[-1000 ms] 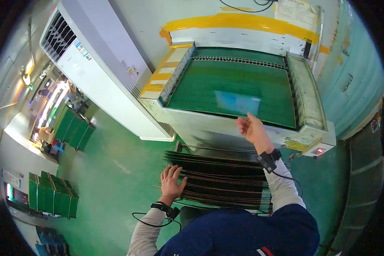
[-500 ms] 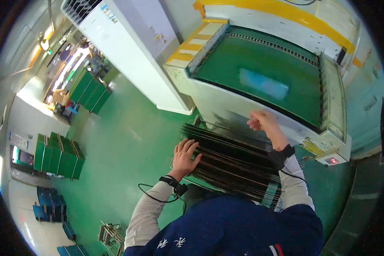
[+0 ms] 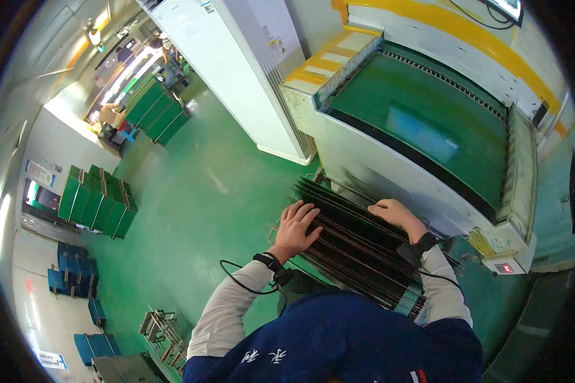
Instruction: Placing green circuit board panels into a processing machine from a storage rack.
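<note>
A rack of thin dark panels (image 3: 358,255) stands close in front of me, the panels upright, side by side, edges up. My left hand (image 3: 295,228) rests on their top edges at the left end of the rack, fingers spread. At the far side of the row is my right hand (image 3: 397,216), its fingers curled and pressed together at the top edge of a panel. The fingertips partly hide that edge. Black bands with cables sit on both wrists. Beyond the rack, a green surface (image 3: 364,86) with a bright reflection lies inside a white machine.
The white machine body (image 3: 351,143) rises just beyond the rack, with a small red display (image 3: 504,268) at its right. A tall white cabinet (image 3: 236,70) stands to its left. Green stacks (image 3: 99,201), blue crates (image 3: 76,268) and a metal rack (image 3: 163,329) are at left.
My right hand has come down from above the machine's front edge to the panels' top edges. The left hand stays on the panels. The whole view has shifted slightly.
</note>
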The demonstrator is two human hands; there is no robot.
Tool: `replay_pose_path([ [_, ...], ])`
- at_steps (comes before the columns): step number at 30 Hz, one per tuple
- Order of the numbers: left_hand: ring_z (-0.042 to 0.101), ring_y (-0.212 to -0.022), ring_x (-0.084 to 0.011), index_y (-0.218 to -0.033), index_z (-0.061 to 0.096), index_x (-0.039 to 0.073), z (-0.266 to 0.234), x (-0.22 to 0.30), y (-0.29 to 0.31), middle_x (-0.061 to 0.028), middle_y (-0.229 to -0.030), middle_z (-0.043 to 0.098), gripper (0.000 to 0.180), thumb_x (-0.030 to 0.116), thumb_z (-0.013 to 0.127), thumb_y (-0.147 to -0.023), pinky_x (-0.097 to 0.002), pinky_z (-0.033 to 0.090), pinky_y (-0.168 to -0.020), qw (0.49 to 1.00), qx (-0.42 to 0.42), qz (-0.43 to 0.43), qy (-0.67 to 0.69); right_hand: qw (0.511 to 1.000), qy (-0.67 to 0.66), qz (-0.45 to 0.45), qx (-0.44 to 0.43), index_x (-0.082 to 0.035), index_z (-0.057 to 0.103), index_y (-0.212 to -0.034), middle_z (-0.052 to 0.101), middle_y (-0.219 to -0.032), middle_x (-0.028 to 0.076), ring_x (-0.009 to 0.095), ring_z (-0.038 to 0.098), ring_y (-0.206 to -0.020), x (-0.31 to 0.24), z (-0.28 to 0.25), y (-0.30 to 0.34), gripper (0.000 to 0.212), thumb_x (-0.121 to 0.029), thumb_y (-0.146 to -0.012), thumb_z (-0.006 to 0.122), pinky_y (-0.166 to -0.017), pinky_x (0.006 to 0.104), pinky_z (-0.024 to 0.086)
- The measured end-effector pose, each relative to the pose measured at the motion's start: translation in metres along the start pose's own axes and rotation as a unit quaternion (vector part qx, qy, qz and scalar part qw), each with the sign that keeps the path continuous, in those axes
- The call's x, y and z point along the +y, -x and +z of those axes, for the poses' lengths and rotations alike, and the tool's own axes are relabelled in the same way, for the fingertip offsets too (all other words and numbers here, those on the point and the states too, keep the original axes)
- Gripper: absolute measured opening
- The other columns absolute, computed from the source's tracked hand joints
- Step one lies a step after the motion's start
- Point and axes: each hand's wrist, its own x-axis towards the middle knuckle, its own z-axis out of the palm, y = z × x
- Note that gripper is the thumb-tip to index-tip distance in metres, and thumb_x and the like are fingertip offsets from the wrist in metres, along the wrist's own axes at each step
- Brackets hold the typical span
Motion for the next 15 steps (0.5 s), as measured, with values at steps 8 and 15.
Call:
replay_pose_path([
  [8, 0.041, -0.138, -0.037, -0.134, 0.057, 0.013, -0.001, 0.0, -0.002, -0.0102, -0.141, 0.053, 0.052, 0.037, 0.068, -0.089, -0.0525, 0.032, -0.114, 1.0, 0.003, 0.005, 0.001, 0.999, 0.001, 0.034, 0.013, 0.002, 0.072, -0.106, 0.071, -0.091, 0.015, 0.023, 0.066, -0.087, -0.001, 0.009, 0.004, 0.064, -0.06, -0.091, 0.064, -0.08, 0.039, 0.05],
  [15, 0.041, -0.138, -0.0368, -0.135, 0.058, 0.013, 0.001, -0.001, -0.002, -0.0105, -0.141, 0.054, 0.054, 0.037, 0.068, -0.088, -0.0523, 0.031, -0.114, 1.0, 0.0, -0.004, 0.0, 0.988, 0.093, 0.035, 0.12, -0.002, 0.075, -0.098, 0.072, -0.087, 0.019, 0.037, 0.068, -0.086, -0.022, 0.002, 0.012, 0.06, -0.06, -0.092, 0.06, -0.077, 0.0441, 0.051],
])
